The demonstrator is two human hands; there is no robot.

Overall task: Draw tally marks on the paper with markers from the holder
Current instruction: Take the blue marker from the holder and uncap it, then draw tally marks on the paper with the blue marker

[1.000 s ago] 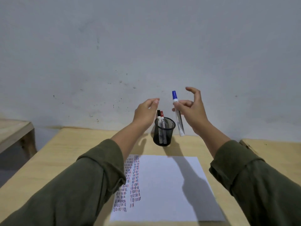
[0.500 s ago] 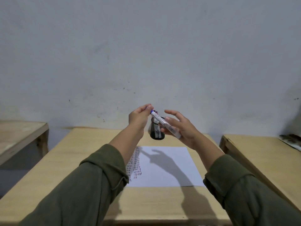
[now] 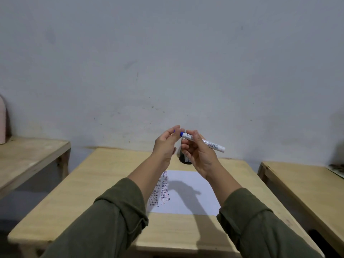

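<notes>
The right hand (image 3: 200,155) holds a white-barrelled blue marker (image 3: 203,142) above the far end of the counter (image 3: 104,175), its grip closed around the forward part of the barrel with the thumb on top and the fingers curled beneath. The marker lies nearly level, its blue end pointing left toward the left hand (image 3: 166,144) and its white rear end projecting up and to the right past the knuckles. The left hand is raised just beside the blue end, its grip pinched together at the fingertips (image 3: 175,131); a small blue piece shows between them, but whether this is the cap cannot be told. Directly behind and below both hands, a black mesh holder (image 3: 184,159) stands on the counter, largely hidden by the right hand; its contents cannot be made out. In front of the holder a white sheet of paper (image 3: 193,200) lies flat on the counter, with columns of short tally marks (image 3: 161,190) along its left portion, partly covered by the left forearm. The shadow of the hands falls across the middle of the sheet. Both forearms wear olive-green sleeves (image 3: 119,213) pushed back from the wrists. A second wooden surface stands to each side.
</notes>
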